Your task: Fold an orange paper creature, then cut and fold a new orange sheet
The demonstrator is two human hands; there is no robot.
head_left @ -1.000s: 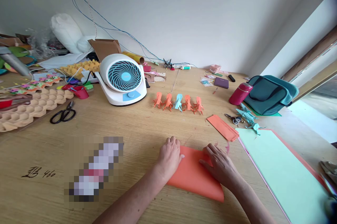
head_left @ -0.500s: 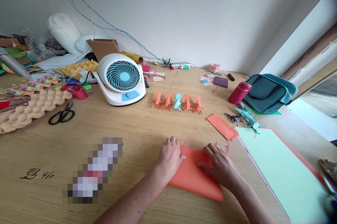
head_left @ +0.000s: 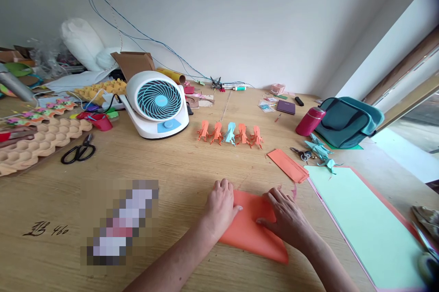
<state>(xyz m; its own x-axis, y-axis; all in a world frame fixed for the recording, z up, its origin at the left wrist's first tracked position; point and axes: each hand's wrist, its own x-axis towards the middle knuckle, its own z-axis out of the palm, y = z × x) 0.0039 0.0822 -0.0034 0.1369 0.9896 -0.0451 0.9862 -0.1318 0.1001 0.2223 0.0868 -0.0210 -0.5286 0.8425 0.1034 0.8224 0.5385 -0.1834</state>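
Observation:
A folded orange paper sheet [head_left: 250,232] lies on the wooden table [head_left: 164,168] near its front edge. My left hand [head_left: 221,207] rests on the sheet's left edge, fingers curled down and thumb laid across the paper. My right hand [head_left: 286,219] lies flat on the sheet's right part, fingers spread and pressing it down. Neither hand lifts the sheet off the table.
Several folded paper figures [head_left: 229,133] stand in a row behind the sheet. Orange strips [head_left: 288,165] and large mint sheets [head_left: 363,223] lie to the right. A white fan [head_left: 157,104], black scissors [head_left: 77,152], a red bottle [head_left: 308,121] and a teal bag [head_left: 348,120] stand farther back.
Both hands stay on the orange sheet, and the right hand has slid slightly left across it. The view has shifted a little.

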